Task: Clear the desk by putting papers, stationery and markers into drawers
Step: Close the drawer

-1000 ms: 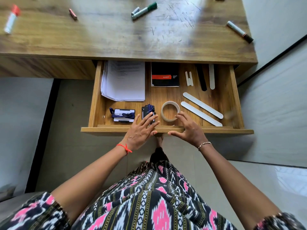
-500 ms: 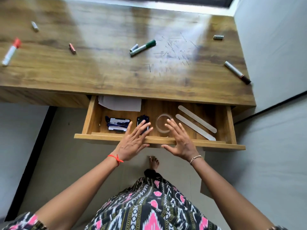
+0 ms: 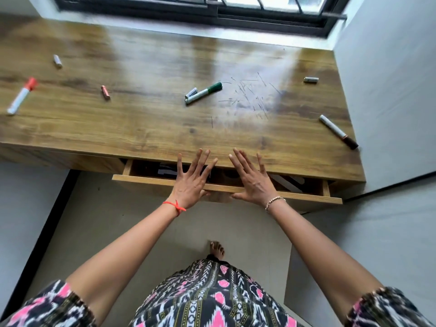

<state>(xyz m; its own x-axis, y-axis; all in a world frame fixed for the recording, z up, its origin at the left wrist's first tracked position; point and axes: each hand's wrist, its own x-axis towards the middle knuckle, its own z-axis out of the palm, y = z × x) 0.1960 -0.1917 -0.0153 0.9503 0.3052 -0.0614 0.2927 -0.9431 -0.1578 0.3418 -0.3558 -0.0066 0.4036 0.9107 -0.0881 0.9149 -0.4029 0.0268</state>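
Wood grain, glossy and scuffed with thin scratches, covers the desk [image 3: 141,123]. Under its front edge the plank-fronted drawer [image 3: 146,179] stands out by a slit, its inside too dim to read. The left hand [image 3: 192,182] and right hand [image 3: 253,182] lie flat on its rim, fingers straight and fanned wide, holding nothing. On top lie three slim round pens, a red-capped marker [image 3: 21,96], a green-capped marker [image 3: 204,93] and a dark-capped marker [image 3: 337,131], plus four stubby cylinders [image 3: 105,92].
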